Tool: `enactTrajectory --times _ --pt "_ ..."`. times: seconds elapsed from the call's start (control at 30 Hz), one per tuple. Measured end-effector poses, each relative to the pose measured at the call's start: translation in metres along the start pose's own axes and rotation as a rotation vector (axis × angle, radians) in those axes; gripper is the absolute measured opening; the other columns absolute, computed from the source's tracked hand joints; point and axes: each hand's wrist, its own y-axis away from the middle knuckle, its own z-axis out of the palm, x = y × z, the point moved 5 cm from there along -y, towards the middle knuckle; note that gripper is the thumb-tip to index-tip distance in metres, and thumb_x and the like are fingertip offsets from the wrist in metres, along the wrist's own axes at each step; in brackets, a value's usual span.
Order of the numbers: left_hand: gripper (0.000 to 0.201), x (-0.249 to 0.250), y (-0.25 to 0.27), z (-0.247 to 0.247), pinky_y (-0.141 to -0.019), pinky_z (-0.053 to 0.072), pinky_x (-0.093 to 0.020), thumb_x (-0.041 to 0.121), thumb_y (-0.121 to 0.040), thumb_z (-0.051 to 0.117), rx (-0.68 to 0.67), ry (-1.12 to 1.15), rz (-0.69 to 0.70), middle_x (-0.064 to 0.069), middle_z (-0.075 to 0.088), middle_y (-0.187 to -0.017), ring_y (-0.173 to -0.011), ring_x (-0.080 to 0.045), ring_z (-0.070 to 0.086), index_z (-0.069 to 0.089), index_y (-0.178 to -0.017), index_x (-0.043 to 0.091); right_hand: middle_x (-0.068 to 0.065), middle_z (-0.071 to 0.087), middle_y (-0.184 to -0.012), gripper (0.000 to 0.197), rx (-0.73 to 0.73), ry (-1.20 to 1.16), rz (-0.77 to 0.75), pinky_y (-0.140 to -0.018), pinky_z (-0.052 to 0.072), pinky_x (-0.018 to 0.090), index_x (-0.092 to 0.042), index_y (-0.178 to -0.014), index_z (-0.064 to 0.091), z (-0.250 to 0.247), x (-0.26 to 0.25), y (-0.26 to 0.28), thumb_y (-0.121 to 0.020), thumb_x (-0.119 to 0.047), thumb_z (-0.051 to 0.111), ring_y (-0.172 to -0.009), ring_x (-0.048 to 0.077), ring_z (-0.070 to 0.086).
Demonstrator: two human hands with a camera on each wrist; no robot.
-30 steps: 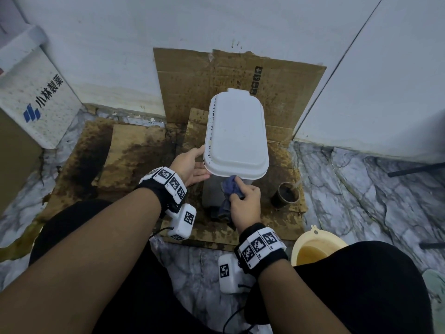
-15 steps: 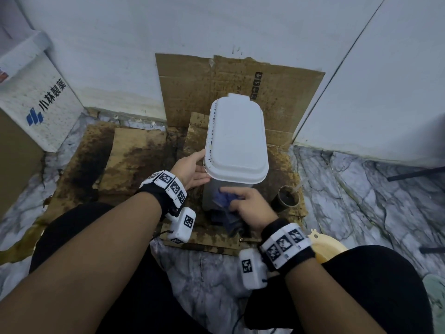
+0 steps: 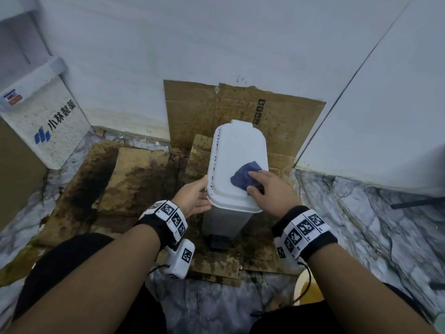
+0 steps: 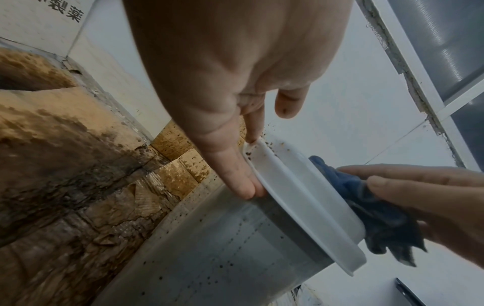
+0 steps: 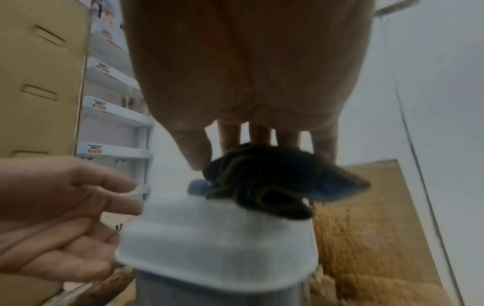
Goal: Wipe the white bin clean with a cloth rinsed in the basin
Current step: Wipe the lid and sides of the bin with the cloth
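Stained brown cardboard sheets (image 3: 134, 179) cover the grey-veined marble floor (image 3: 375, 227) in a corner of plain white walls (image 3: 192, 44), one sheet propped upright against the wall, and on them stands the tall white plastic pedal bin (image 3: 237, 165) with its lid shut and dark specks along the lid's left edge. The left hand (image 3: 192, 197) lies with straight fingers against that left rim, while the right hand (image 3: 269, 189) presses a crumpled dark blue cloth (image 3: 245, 177) onto the lid's near right part, fingers spread over it. Part of a yellow round plastic basin (image 3: 305, 288) shows near the right forearm.
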Motion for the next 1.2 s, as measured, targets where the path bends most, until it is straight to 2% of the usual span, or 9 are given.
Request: enactTrajectory --times 0.13,0.23,0.4,0.57,0.73,0.87,1.03,1.13,1.2 --pt "0.046 0.002 -0.001 0.0 -0.092 0.055 -0.039 0.052 -0.094 0.051 -0.006 -0.016 0.004 -0.013 0.069 -0.109 -0.097 -0.025 0.069 0.058 -0.13 0.024 0.004 0.036 -0.15 0.054 -0.019 0.052 -0.074 -0.11 0.032 0.036 -0.023 -0.146 0.037 0.005 0.004 -0.012 -0.096 -0.035 0.05 -0.134 0.026 0.038" --pt "0.04 0.004 0.0 0.002 -0.094 0.054 -0.039 0.048 -0.097 0.046 -0.012 -0.032 0.012 -0.012 0.069 -0.109 -0.098 -0.025 0.069 0.056 -0.132 0.032 0.008 0.02 -0.159 0.058 -0.095 0.125 -0.064 -0.117 0.021 0.042 -0.022 -0.153 0.022 0.011 0.01 -0.029 -0.099 -0.035 0.041 -0.141 0.031 0.027" --pt "0.02 0.007 0.001 0.002 -0.095 0.053 -0.039 0.035 -0.099 0.046 -0.01 -0.005 0.009 -0.011 0.07 -0.104 -0.096 -0.026 0.069 0.057 -0.109 0.049 0.011 0.018 -0.159 0.059 -0.139 0.145 0.055 -0.117 0.022 0.044 -0.02 -0.153 0.017 -0.002 0.028 -0.096 -0.099 -0.036 0.037 -0.141 0.034 0.029" --pt "0.028 0.003 -0.011 -0.002 -0.082 0.058 -0.03 0.029 -0.097 0.051 0.003 -0.008 0.005 -0.006 0.074 -0.096 -0.081 -0.017 0.071 0.057 -0.118 0.046 0.017 0.022 -0.156 0.058 -0.164 0.179 0.09 -0.11 0.029 0.035 -0.014 -0.152 0.019 -0.018 0.02 -0.162 -0.1 -0.03 0.039 -0.137 0.036 0.034" --pt "0.045 -0.002 -0.021 -0.007 -0.079 0.06 -0.033 0.013 -0.093 0.051 0.022 -0.018 -0.017 -0.006 0.075 -0.1 -0.088 -0.025 0.071 0.055 -0.134 0.032 0.014 0.018 -0.158 0.059 -0.234 0.222 0.017 -0.107 0.034 0.036 -0.021 -0.153 0.015 -0.025 0.001 -0.206 -0.101 -0.031 0.04 -0.135 0.035 0.038" --pt "0.043 -0.004 -0.025 -0.011 -0.079 0.06 -0.034 0.012 -0.093 0.051 0.036 -0.012 -0.017 -0.009 0.075 -0.094 -0.079 -0.021 0.07 0.058 -0.131 0.031 0.005 0.008 -0.162 0.059 -0.292 0.222 -0.077 -0.111 0.027 0.031 -0.028 -0.153 0.015 -0.023 -0.017 -0.209 -0.101 -0.031 0.043 -0.14 0.03 0.033" --pt "0.04 -0.002 -0.023 -0.011 -0.079 0.06 -0.036 0.013 -0.095 0.049 0.046 0.003 -0.024 -0.016 0.073 -0.101 -0.08 -0.023 0.07 0.059 -0.13 0.029 0.003 0.014 -0.161 0.056 -0.297 0.149 -0.183 -0.112 0.018 0.028 -0.028 -0.151 0.026 -0.017 -0.035 -0.18 -0.1 -0.025 0.048 -0.143 0.027 0.027" --pt "0.041 -0.001 -0.019 -0.009 -0.08 0.06 -0.037 0.012 -0.094 0.048 0.044 0.013 -0.031 -0.016 0.073 -0.102 -0.083 -0.025 0.071 0.059 -0.13 0.028 0.005 0.018 -0.16 0.054 -0.32 0.125 -0.252 -0.109 0.011 0.021 -0.025 -0.15 0.029 -0.012 -0.043 -0.151 -0.1 -0.02 0.048 -0.144 0.025 0.024" --pt "0.041 0.001 -0.016 -0.008 -0.08 0.059 -0.036 0.011 -0.094 0.046 0.046 0.02 -0.03 -0.014 0.072 -0.097 -0.082 -0.025 0.071 0.059 -0.13 0.029 0.004 0.018 -0.16 0.053 -0.343 0.084 -0.26 -0.112 0.012 0.024 -0.026 -0.149 0.031 -0.008 -0.046 -0.129 -0.099 -0.02 0.049 -0.144 0.025 0.024"
